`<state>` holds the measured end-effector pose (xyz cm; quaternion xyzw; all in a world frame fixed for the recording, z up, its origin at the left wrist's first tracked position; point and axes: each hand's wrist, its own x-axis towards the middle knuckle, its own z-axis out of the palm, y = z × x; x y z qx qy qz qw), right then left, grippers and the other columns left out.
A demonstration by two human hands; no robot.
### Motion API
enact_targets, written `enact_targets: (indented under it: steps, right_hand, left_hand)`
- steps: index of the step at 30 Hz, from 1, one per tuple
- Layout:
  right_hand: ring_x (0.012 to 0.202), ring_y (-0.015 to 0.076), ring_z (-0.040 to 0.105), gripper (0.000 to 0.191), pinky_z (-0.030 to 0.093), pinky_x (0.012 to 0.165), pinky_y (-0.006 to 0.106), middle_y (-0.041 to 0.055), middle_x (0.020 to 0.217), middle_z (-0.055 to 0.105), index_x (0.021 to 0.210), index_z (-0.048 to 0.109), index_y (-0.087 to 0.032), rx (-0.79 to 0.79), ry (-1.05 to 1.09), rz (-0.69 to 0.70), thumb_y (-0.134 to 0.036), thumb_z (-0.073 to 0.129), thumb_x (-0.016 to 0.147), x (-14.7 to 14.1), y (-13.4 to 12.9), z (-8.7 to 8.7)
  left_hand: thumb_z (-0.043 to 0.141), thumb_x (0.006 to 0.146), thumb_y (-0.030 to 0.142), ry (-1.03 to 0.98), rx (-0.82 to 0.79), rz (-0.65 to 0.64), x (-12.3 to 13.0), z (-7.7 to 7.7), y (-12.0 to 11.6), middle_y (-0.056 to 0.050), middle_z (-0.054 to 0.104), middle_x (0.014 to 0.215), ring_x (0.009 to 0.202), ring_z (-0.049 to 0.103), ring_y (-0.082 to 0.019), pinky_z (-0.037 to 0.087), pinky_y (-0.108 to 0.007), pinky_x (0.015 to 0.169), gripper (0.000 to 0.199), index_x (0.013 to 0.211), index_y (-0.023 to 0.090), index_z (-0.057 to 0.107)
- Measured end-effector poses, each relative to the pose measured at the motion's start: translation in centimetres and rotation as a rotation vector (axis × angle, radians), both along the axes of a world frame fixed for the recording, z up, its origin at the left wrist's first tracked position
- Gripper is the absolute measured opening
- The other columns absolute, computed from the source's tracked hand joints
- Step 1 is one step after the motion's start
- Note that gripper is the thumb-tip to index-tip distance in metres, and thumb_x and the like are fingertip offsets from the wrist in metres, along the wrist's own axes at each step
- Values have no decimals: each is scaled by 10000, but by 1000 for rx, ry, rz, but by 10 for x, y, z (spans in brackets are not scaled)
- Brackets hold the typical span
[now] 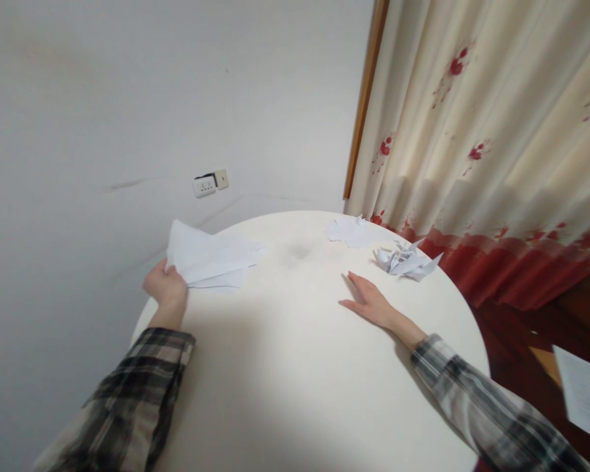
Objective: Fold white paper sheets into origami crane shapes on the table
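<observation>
My left hand (166, 285) pinches the near-left edge of a white sheet of paper (204, 252) at the left side of the round table. The sheet is lifted and tilted, with more paper (221, 280) lying under it. To the right, my right hand (368, 300) rests low over the tabletop with its fingers apart and nothing in them. Just beyond it sits a heap of crumpled, torn paper scraps (406, 260). Farther back lies a flat torn piece of paper (349, 231) near the table's far edge.
The white round table (285, 367) stands against a pale wall with a socket (205, 186). A cream and red patterned curtain (472, 144) hangs at the right. Low on the right, a white sheet with faint marks (585, 390) is beside the table.
</observation>
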<state>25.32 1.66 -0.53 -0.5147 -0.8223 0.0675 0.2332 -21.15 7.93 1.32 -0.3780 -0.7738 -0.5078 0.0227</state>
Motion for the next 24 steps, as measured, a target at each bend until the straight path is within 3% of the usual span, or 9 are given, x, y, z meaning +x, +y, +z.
enact_targets:
  steps: [3,6,7,9,11,13,16,20,24]
  right_hand:
    - [1249,275,358,759,298,1021,450,152,1369,371,1365,261,-154,-7,-2,-9,-606,423,777,1,1,-2]
    - [1240,270,368,719,306,1018,453,147,1351,393,1354,277,-162,11,2,2,-582,425,790,2,3,-3]
    - [1234,266,376,692,312,1013,456,142,1343,403,1349,284,-174,33,7,6,-564,427,797,2,3,-2]
    - [1241,265,361,617,312,1009,470,142,1343,393,1328,315,-180,136,29,-46,-505,427,815,3,4,0]
    - [1277,280,288,529,283,1012,503,153,1379,321,1293,358,-163,297,65,-200,-426,406,837,4,6,4]
    - [1310,301,194,479,245,1012,531,166,1423,208,1266,381,-132,434,96,-381,-361,381,845,7,8,7]
    - [1305,337,160,493,239,999,530,201,1433,131,1256,383,-78,463,114,-567,-325,388,830,11,13,9]
    - [1239,378,266,543,265,957,531,246,1380,230,1239,389,-26,322,137,-758,-321,447,788,10,26,6]
    - [1207,381,304,596,275,947,502,291,1329,297,1220,388,31,248,167,-849,-314,508,749,4,40,3]
  left_hand:
    - [443,756,172,109,-67,-18,6,3,-7,-66,555,1145,1082,485,-337,370,-511,927,428,1178,106,469]
    - [467,756,233,330,26,43,30,7,-14,-47,313,1390,1247,243,-424,226,-619,976,485,1236,186,412]
    - [443,776,235,427,38,-39,41,8,-14,-49,212,1441,1274,185,-423,206,-607,991,510,1277,194,361]
    - [411,793,233,565,31,-145,67,9,-14,-106,157,1457,1295,177,-383,199,-572,1017,541,1317,158,302]
    - [394,799,240,638,-2,-284,94,7,-12,-157,226,1428,1302,205,-341,214,-516,1038,531,1309,110,320]
    - [384,803,255,729,-48,-551,122,2,-10,-162,327,1383,1293,261,-294,248,-444,1047,489,1267,101,388]
    - [373,814,235,850,-91,-904,160,-6,-15,-90,377,1372,1280,309,-234,271,-399,1047,405,1202,192,480]
    - [395,820,210,888,-37,-968,191,-10,-23,-104,420,1340,1258,341,-240,270,-426,1042,365,1161,182,521]
    - [437,805,190,841,-5,-920,203,-10,-26,-116,483,1269,1192,414,-250,326,-427,1003,316,1099,171,550]
